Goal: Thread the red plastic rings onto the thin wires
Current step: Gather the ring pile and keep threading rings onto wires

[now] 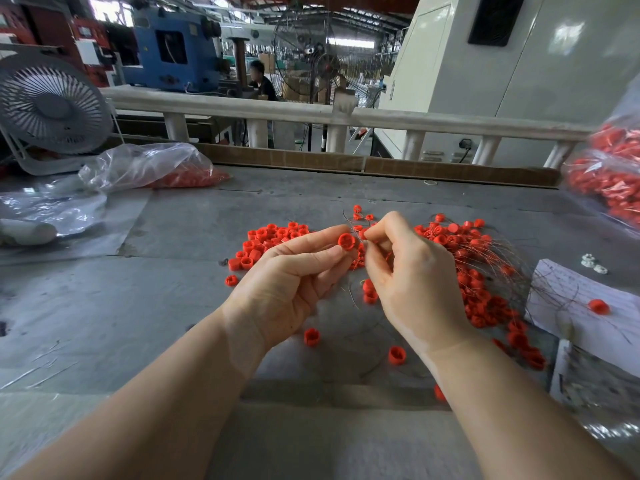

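Head view: both my forearms reach in over grey table (pixel 180 306). Left hand (pixel 291 282) pinches red ring (pixel 346 241) between thumb and forefinger, other fingers curled loosely. Right hand (pixel 412 275) just beside it, fingertips pinching thin wire (pixel 350 221) (barely visible) near ring. Loose ring pile (pixel 273 237) behind left hand. Wired rings (pixel 474 271) heaped under and right of right hand. Bag of rings (pixel 609 174) at far right, desk fan (pixel 52 105) far left.

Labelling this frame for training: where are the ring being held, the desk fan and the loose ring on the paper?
held ring (pixel 346 241), head view, its open face
desk fan (pixel 52 107), head view, hub
ring on paper (pixel 598 306), head view, its top
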Action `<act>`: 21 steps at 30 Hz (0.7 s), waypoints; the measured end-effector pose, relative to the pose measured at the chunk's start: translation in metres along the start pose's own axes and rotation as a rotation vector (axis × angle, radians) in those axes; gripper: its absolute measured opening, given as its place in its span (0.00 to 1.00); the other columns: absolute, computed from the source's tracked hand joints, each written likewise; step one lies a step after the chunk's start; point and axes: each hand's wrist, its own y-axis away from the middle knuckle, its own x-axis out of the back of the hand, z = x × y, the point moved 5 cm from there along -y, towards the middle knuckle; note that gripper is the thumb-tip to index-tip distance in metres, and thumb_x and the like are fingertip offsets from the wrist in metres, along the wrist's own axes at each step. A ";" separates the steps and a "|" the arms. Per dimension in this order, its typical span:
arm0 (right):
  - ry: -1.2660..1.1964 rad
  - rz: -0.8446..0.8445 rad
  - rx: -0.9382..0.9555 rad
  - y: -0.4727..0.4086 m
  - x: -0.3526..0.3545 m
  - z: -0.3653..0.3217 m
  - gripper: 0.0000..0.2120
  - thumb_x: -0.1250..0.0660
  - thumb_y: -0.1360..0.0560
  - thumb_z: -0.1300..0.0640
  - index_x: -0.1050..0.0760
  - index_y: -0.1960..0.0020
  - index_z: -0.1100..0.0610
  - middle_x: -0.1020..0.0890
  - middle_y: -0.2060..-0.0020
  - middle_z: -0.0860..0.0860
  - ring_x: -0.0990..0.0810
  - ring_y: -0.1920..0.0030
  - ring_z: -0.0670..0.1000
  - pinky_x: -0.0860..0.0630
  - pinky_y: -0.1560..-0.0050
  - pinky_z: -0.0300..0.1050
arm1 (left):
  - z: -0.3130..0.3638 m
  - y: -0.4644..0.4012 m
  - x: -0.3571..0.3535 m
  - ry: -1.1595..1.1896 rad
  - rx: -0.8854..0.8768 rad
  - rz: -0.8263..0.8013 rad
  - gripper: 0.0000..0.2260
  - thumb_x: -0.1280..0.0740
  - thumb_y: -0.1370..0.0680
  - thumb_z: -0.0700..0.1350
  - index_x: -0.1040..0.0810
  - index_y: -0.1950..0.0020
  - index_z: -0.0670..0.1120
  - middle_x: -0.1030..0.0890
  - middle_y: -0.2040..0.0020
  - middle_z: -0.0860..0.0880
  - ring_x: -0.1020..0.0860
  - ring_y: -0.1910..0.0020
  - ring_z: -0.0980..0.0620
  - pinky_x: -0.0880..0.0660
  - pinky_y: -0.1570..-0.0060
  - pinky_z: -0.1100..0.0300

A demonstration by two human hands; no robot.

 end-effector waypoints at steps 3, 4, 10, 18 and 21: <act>0.001 -0.006 -0.002 0.001 0.000 0.001 0.02 0.32 0.27 0.66 0.25 0.57 0.62 0.23 0.71 0.49 0.28 0.72 0.46 0.32 0.68 0.36 | 0.000 0.000 0.000 0.000 0.004 -0.003 0.11 0.33 0.37 0.33 0.14 0.60 0.42 0.15 0.60 0.44 0.16 0.60 0.53 0.22 0.66 0.68; 0.002 -0.010 -0.004 0.000 0.000 0.001 0.02 0.32 0.27 0.66 0.25 0.56 0.62 0.22 0.71 0.49 0.27 0.72 0.47 0.31 0.68 0.37 | -0.001 -0.001 0.000 0.001 0.005 -0.003 0.11 0.33 0.37 0.33 0.14 0.60 0.42 0.15 0.60 0.44 0.16 0.60 0.53 0.22 0.66 0.68; 0.003 -0.025 -0.012 0.000 -0.001 0.001 0.01 0.33 0.27 0.65 0.25 0.56 0.62 0.22 0.70 0.50 0.24 0.71 0.49 0.27 0.70 0.43 | -0.001 -0.001 0.001 0.005 0.005 0.028 0.11 0.34 0.37 0.32 0.15 0.60 0.41 0.15 0.60 0.44 0.16 0.61 0.52 0.22 0.67 0.68; -0.001 -0.041 -0.022 0.000 -0.002 0.001 0.01 0.33 0.26 0.65 0.25 0.56 0.62 0.20 0.69 0.50 0.22 0.69 0.50 0.24 0.69 0.45 | -0.001 0.000 0.001 -0.017 0.022 0.020 0.12 0.34 0.37 0.33 0.15 0.59 0.41 0.16 0.60 0.43 0.16 0.62 0.52 0.22 0.66 0.67; -0.002 -0.040 -0.024 0.000 -0.001 0.001 0.01 0.33 0.26 0.65 0.25 0.56 0.62 0.20 0.69 0.51 0.22 0.69 0.50 0.24 0.68 0.45 | -0.002 0.001 0.001 -0.016 0.028 0.009 0.12 0.35 0.36 0.32 0.15 0.59 0.41 0.16 0.60 0.43 0.16 0.62 0.52 0.22 0.66 0.67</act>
